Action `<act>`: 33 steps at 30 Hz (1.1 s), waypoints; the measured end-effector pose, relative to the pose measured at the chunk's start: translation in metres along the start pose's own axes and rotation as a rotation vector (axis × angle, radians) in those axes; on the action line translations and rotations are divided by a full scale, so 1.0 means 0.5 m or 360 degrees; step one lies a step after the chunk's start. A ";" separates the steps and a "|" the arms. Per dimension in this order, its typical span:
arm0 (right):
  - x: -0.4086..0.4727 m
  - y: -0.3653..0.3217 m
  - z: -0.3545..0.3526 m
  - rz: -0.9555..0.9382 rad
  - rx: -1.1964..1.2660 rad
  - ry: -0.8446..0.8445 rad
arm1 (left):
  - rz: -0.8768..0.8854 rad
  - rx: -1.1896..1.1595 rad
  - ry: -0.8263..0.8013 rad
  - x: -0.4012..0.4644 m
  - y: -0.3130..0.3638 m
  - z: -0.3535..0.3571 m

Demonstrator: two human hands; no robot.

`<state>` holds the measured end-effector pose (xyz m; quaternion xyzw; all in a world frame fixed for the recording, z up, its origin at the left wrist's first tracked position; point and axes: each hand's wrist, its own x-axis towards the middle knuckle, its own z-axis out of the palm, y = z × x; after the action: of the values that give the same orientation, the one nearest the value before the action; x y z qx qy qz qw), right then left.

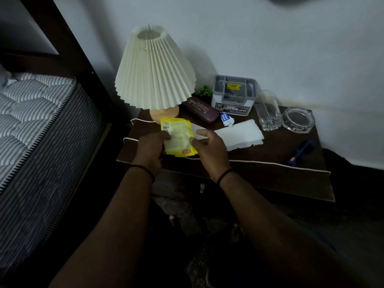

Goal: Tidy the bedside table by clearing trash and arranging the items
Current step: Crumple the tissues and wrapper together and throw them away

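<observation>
A yellow snack wrapper (178, 136) is held just above the front left of the dark wooden bedside table (270, 154). My left hand (150, 149) grips its left edge. My right hand (209, 150) pinches its right edge, index finger stretched out over a white tissue (239, 134) lying flat on the table. A small blue and white torn wrapper (227, 119) lies behind the tissue.
A pleated cream lamp (154, 69) stands at the back left, its white cord (259, 163) along the table front. Behind are a maroon glasses case (200, 110), a grey organizer box (234, 96), a drinking glass (268, 111) and a glass ashtray (298, 119). A blue tool (299, 152) lies right. A striped mattress (37, 125) sits left.
</observation>
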<state>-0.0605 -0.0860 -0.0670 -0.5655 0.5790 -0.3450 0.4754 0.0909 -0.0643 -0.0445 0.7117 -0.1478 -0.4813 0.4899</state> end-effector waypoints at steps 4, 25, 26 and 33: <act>0.008 -0.015 -0.022 0.0089 0.0290 -0.0121 | -0.0074 -0.0061 -0.0315 -0.021 0.002 0.012; 0.076 0.055 -0.039 -0.0017 -0.1499 0.0270 | 0.0123 -0.0172 0.0240 0.024 -0.015 0.011; 0.076 0.054 -0.040 -0.0012 -0.1451 0.0255 | 0.0111 -0.0191 0.0245 0.022 -0.014 0.011; 0.073 0.016 -0.046 -0.0027 -0.0826 0.0219 | 0.0109 -0.0217 0.0205 0.011 -0.011 0.014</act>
<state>-0.0816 -0.1239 -0.0732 -0.6484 0.6744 -0.2265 0.2711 0.0864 -0.0693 -0.0527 0.7007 -0.1073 -0.4265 0.5618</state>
